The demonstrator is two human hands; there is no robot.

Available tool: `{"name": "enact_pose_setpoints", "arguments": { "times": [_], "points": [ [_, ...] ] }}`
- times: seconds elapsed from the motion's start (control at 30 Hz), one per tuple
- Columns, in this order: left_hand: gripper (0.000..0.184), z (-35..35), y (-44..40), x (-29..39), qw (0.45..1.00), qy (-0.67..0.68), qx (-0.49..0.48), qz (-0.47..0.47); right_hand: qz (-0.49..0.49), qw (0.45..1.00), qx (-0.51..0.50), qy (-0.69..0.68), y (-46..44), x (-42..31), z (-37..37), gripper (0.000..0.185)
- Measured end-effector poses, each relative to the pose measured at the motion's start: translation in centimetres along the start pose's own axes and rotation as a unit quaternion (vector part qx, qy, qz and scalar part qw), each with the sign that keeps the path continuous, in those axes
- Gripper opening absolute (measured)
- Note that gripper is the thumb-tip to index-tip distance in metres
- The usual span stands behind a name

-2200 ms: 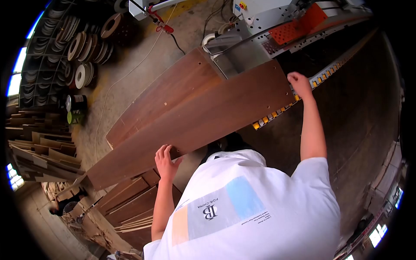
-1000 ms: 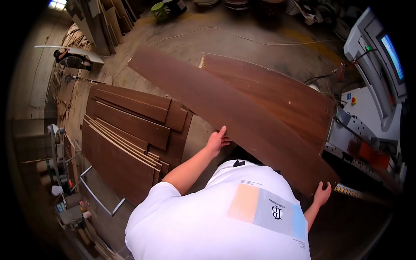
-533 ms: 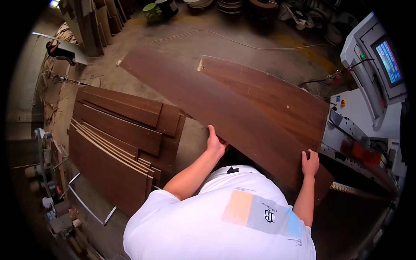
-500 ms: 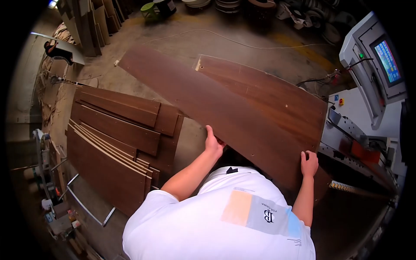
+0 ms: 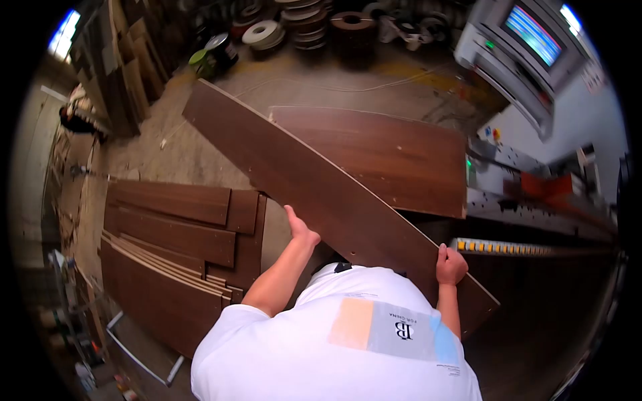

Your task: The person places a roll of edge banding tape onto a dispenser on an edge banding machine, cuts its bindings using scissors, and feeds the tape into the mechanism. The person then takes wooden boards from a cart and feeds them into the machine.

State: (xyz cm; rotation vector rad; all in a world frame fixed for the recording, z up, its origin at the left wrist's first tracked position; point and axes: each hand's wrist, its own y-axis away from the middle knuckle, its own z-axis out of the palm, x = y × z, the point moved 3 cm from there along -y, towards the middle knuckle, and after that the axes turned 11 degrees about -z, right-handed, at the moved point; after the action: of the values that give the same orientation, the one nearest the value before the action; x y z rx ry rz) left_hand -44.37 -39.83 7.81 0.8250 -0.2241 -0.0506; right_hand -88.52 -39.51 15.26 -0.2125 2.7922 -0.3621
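Observation:
A long dark brown wooden board lies slantwise in front of my body, tilted so that its pale far edge shows. My left hand is closed on its near edge, thumb up and fingers hidden behind or under it. Closer to the right end, my right hand grips the far edge, thumb on top. Beyond the held board is a wide brown panel, partly covered by it.
Stacked brown boards of differing widths stand at my left. On the right is a machine with a lit screen and a yellow-dotted strip. Reels of edging and a green bucket sit farther back. A person is at the far left.
The long board has tilted, so its far edge now shows, and its right end has come clear of the wide panel. My right hand has shifted left onto the far edge. The view has turned.

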Motion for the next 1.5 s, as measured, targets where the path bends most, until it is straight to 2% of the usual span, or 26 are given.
{"name": "enact_pose_setpoints", "arguments": {
  "times": [0.1,0.13,0.23,0.3,0.43,0.5,0.57,0.7,0.77,0.83,0.9,0.93,0.97,1.0,1.07,1.1,1.17,1.23,1.27,1.3,1.37,1.43,1.5],
  "points": [
    [0.087,0.4,1.7,-3.3,0.996,0.011,-0.092,-0.005,-0.038,0.992,0.121,-0.020,4.1,1.2,-4.5,0.036],
    [0.087,0.5,3.3,-4.4,0.994,0.008,-0.112,-0.007,-0.051,0.989,0.135,-0.020,6.0,2.3,-5.5,0.030],
    [0.087,1.8,7.1,-6.6,0.978,-0.026,-0.205,0.023,-0.037,0.982,0.170,-0.073,11.8,5.3,-6.6,0.030],
    [0.087,4.2,11.0,-8.3,0.964,-0.045,-0.258,0.033,-0.018,0.983,0.143,-0.117,15.0,7.0,-6.0,0.032],
    [0.087,7.3,15.0,-10.7,0.952,-0.096,-0.273,0.097,0.001,0.969,0.077,-0.233,16.7,7.0,-5.6,0.047],
    [0.085,7.6,15.6,-11.0,0.935,-0.121,-0.315,0.109,-0.033,0.941,0.057,-0.333,14.1,3.9,-8.0,0.061],
    [0.084,9.7,18.6,-12.3,0.923,-0.163,-0.316,0.145,-0.077,0.918,0.070,-0.383,10.2,0.0,-13.1,0.072],
    [0.083,12.1,20.9,-13.2,0.876,-0.246,-0.353,0.218,-0.184,0.831,0.139,-0.506,3.5,-3.8,-23.5,0.088],
    [0.080,13.3,23.9,-13.9,0.836,-0.326,-0.367,0.244,-0.225,0.781,0.191,-0.551,1.0,-4.3,-29.3,0.090],
    [0.073,14.1,25.7,-14.3,0.798,-0.393,-0.371,0.267,-0.246,0.746,0.270,-0.556,-0.1,-4.0,-35.0,0.088],
    [0.066,14.2,26.4,-14.6,0.768,-0.441,-0.363,0.290,-0.220,0.704,0.325,-0.592,0.3,-1.8,-38.8,0.086],
    [0.057,14.7,27.3,-15.0,0.735,-0.478,-0.358,0.321,-0.266,0.596,0.286,-0.702,1.3,1.3,-39.0,0.089],
    [0.048,15.3,28.3,-15.3,0.713,-0.517,-0.337,0.333,-0.272,0.524,0.268,-0.762,3.4,4.3,-39.0,0.088],
    [0.044,15.9,29.2,-15.5,0.668,-0.574,-0.313,0.356,-0.275,0.446,0.249,-0.814,5.5,7.2,-39.0,0.087],
    [0.040,16.9,30.0,-16.1,0.554,-0.669,-0.247,0.429,-0.094,0.481,0.416,-0.766,7.1,6.7,-38.5,0.075],
    [0.044,17.0,29.3,-16.3,0.478,-0.705,-0.215,0.478,0.067,0.515,0.550,-0.654,7.7,4.6,-38.2,0.068],
    [0.049,18.3,29.1,-16.7,0.355,-0.742,-0.209,0.529,0.188,0.458,0.534,-0.686,9.4,7.3,-32.2,0.063],
    [0.050,19.5,26.3,-16.6,0.297,-0.775,-0.189,0.524,0.233,0.424,0.501,-0.717,11.9,9.4,-24.8,0.062],
    [0.051,19.8,24.5,-16.3,0.266,-0.791,-0.181,0.520,0.289,0.443,0.499,-0.686,13.4,9.6,-20.1,0.060],
    [0.053,20.6,20.2,-15.5,0.211,-0.860,-0.154,0.438,0.345,0.453,0.512,-0.643,14.8,9.5,-15.9,0.057],
    [0.059,21.4,15.4,-14.4,0.194,-0.902,-0.137,0.361,0.423,0.494,0.431,-0.626,16.5,9.7,-10.7,0.047],
    [0.061,21.7,10.9,-12.9,0.173,-0.925,-0.126,0.313,0.437,0.515,0.392,-0.624,16.5,8.2,-7.1,0.038],
    [0.062,22.3,5.9,-11.3,0.165,-0.938,-0.123,0.277,0.490,0.575,0.330,-0.566,16.1,7.5,-3.8,0.040]
  ]
}}
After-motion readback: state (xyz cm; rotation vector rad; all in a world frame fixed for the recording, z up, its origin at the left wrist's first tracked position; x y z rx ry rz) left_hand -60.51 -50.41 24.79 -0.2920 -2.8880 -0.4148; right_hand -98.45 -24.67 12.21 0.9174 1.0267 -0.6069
